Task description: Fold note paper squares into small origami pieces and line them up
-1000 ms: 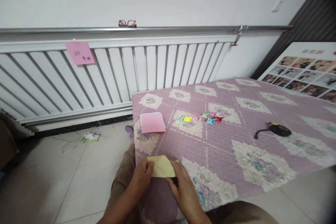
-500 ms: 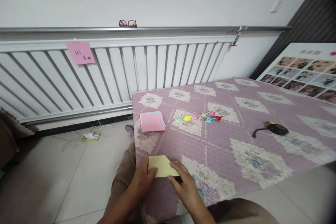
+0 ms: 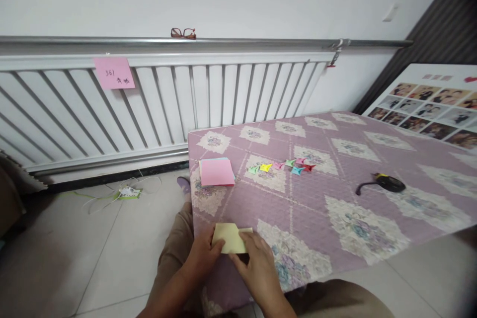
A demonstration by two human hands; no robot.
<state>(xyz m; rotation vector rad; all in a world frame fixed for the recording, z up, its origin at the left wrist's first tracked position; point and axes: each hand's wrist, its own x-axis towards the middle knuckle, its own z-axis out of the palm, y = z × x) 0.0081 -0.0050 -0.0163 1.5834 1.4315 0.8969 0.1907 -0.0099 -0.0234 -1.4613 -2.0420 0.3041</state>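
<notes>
A sheet of pale yellow paper (image 3: 228, 238), partly folded with a slanted upper right edge, is held between my hands just above the near left part of the table. My left hand (image 3: 206, 248) pinches its left end, thumb on top. Around the right end close the fingers of my right hand (image 3: 257, 258), which hide that part of the paper; its thumb is at the lower edge. Beyond them lies a stack of coloured paper (image 3: 216, 172), pink on top. To its right sit several small folded paper pieces (image 3: 283, 166) in green, yellow, pink, blue and red.
A flowered cloth (image 3: 316, 223) covers the table. On the right lies a black and yellow object with a strap (image 3: 389, 183). Behind stands a white radiator (image 3: 238, 94), with glasses (image 3: 183, 33) on the pipe above. A power strip (image 3: 128, 193) with cables lies on the floor.
My right hand has moved slightly left along the paper and now covers more of its right end. My left hand keeps its pinch. The camera view has shifted a little.
</notes>
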